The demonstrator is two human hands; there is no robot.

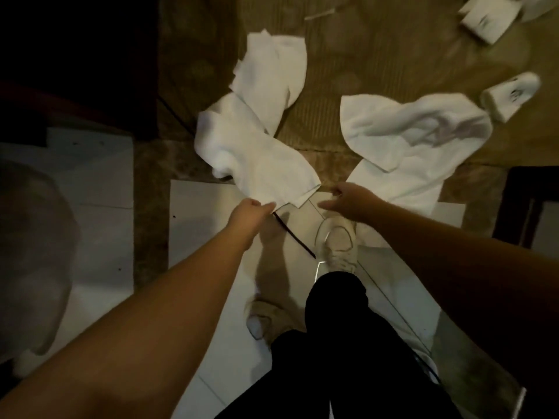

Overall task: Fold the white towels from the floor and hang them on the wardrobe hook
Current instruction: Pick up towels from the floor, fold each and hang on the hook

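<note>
A long white towel (257, 125) lies crumpled on the floor, running from the carpet down onto the tiles. My left hand (248, 214) pinches its near corner. My right hand (348, 198) reaches toward the same near edge with fingers loosely spread, just to the right of the corner and apart from it. A second white towel (405, 140) lies rumpled to the right, half on the carpet and half on the tiles. The wardrobe hook is not in view.
Two white slippers (511, 98) (490, 18) lie on the brown carpet (348, 55) at the upper right. A thin dark cable (295, 237) crosses the white tiles by my shoes (335, 243). A dark furniture piece (529, 204) stands at the right; dark shapes fill the left.
</note>
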